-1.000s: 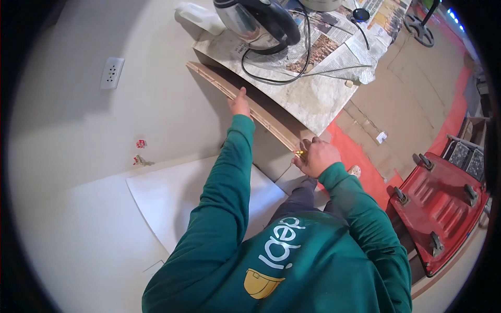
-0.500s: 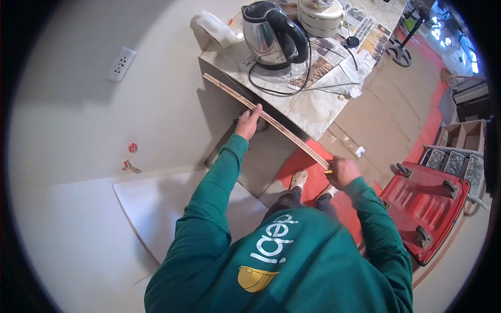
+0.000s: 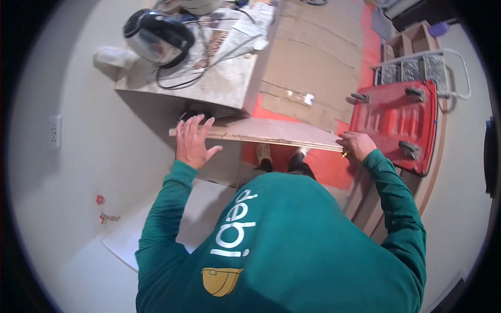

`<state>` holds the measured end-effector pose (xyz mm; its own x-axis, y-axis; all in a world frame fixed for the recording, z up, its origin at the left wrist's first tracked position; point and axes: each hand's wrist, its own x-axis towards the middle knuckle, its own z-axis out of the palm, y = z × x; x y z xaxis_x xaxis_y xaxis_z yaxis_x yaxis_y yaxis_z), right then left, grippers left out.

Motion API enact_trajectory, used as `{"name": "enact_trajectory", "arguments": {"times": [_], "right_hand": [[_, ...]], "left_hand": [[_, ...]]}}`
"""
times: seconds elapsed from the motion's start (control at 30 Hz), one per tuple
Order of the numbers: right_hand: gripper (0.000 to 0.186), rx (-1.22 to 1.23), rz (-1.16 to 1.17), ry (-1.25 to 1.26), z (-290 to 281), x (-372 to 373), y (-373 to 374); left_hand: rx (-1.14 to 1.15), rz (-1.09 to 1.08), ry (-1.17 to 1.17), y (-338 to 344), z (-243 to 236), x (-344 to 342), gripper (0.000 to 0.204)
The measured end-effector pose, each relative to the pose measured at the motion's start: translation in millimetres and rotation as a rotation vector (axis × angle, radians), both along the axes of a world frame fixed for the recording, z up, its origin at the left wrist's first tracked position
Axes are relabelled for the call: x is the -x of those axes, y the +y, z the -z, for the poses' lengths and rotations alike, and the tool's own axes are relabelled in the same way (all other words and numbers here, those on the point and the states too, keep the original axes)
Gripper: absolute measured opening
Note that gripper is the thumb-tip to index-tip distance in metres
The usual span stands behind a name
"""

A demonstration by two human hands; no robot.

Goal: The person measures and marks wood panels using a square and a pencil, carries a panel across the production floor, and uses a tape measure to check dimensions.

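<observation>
Wooden board (image 3: 271, 133) lies level — long axis left-to-right between hands.

The scene was evenly and fairly brightly lit by soft indoor light, with no harsh glare. A broad, diffuse shadow fell on the pale wall (image 3: 78, 172) below the surface (image 3: 224, 88), and a softer one lay under the wooden board (image 3: 271, 133). The fisheye lens bent straight edges strongly toward the rim, and a black circular vignette closed off the corners. The centre was reasonably sharp; the kettle (image 3: 156, 39) and the red cart (image 3: 396, 120) near the edges looked slightly smeared and stretched.
</observation>
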<state>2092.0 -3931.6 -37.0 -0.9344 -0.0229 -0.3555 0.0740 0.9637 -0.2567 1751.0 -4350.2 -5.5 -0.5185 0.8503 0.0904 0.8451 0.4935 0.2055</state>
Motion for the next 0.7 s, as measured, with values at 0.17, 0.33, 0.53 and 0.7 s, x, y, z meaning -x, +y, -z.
{"name": "enact_trajectory", "arguments": {"times": [0.17,0.33,0.53,0.7], "right_hand": [[0.035,-0.027,0.033,-0.074,-1,-38,16],[0.039,-0.028,0.039,-0.054,12,-63,17],[0.048,-0.061,0.071,-0.155,27,-89,19],[0.061,-0.059,0.204,0.003,31,-110,13]], "left_hand": [[0.396,0.265,-0.231,-19,48,-29,0.056],[0.283,0.307,-0.368,-33,73,-69,0.054],[0.24,0.269,-0.444,-22,85,-98,0.057],[0.246,0.251,-0.504,-23,93,-107,0.064]]}}
